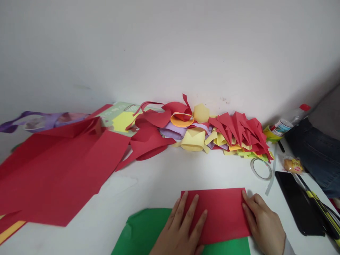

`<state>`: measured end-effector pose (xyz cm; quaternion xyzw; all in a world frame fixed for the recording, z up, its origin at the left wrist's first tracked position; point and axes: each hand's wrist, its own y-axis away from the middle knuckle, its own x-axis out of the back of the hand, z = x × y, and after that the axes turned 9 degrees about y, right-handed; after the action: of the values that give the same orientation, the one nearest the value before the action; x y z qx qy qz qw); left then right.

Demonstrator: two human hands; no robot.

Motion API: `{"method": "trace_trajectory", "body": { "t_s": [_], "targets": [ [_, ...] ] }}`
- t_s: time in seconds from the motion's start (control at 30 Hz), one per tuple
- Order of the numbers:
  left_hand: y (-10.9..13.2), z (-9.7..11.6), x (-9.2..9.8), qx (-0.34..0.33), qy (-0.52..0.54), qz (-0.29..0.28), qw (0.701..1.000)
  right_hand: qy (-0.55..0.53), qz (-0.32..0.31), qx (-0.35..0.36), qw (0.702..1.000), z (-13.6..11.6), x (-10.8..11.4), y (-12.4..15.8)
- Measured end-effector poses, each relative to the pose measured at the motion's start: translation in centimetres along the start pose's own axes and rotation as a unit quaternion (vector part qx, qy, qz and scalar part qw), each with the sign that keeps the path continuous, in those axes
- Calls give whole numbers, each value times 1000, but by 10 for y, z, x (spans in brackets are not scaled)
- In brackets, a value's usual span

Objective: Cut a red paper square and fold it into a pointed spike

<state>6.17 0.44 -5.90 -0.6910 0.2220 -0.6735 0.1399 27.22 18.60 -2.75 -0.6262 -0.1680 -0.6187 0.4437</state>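
One pale wall point(170, 46) across the back; white bench point(159, 177) runs up to it. Large red sheets point(66, 173) cover the bench's left side, overlapping, orange edge showing at the near corner. Far right: a person in jeans point(313, 152), cropped by the frame.

Green paper point(148, 223) lies front and center, partly under the red rectangle. Row of cut and rolled paper shapes point(151, 140) along the wall: red, yellow, purple, orange. Pile of folded red pieces point(237, 129) at its right end, yellow and green ones underneath.

Red paper rectangle point(223, 212) is flat at front, right of center, on top of the green. Left hand point(177, 226): fingers spread, lying flat on its left part, not gripping. Right hand point(265, 223): fingers curled, fingertips on the right edge near the top corner; can't tell if it's pinching.

Phone point(297, 202) right of the right hand, dark, just beside a yellow-and-black tool point(322, 209). Red-capped bottle point(285, 124) tilted near the wall. Tape roll point(252, 168) flat beyond the right hand. Wrapped snack point(293, 165) just past the phone.
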Motion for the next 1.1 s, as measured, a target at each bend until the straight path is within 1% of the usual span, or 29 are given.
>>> {"method": "trace_trajectory", "body": {
  "t_s": [0.13,0.23,0.3,0.4,0.53,0.7,0.77,0.93,1.1],
  "targets": [
    [-2,-3,4,-9,4,-10,1000,27,7,-2,1000,-4,-1,0],
    [-2,-4,5,-1,17,-6,1000,62,10,-3,998,-9,3,-1],
    [-2,-5,6,8,28,-1,1000,74,-6,-8,997,-14,9,-3],
    [-6,-4,7,21,41,1,999,63,-38,-22,997,-22,19,-5],
    [-14,1,9,41,67,20,997,63,-79,-46,994,-32,26,-6],
    [-23,8,7,13,81,8,997,58,-132,-66,987,-40,29,-5],
    [-24,9,5,12,86,5,996,51,-150,-71,985,-41,30,-6],
    [-30,14,0,44,69,18,996,41,-170,-83,981,-44,33,-7],
    [-33,19,4,83,103,-12,991,39,-167,-91,981,-46,32,-7]
  ]
}}
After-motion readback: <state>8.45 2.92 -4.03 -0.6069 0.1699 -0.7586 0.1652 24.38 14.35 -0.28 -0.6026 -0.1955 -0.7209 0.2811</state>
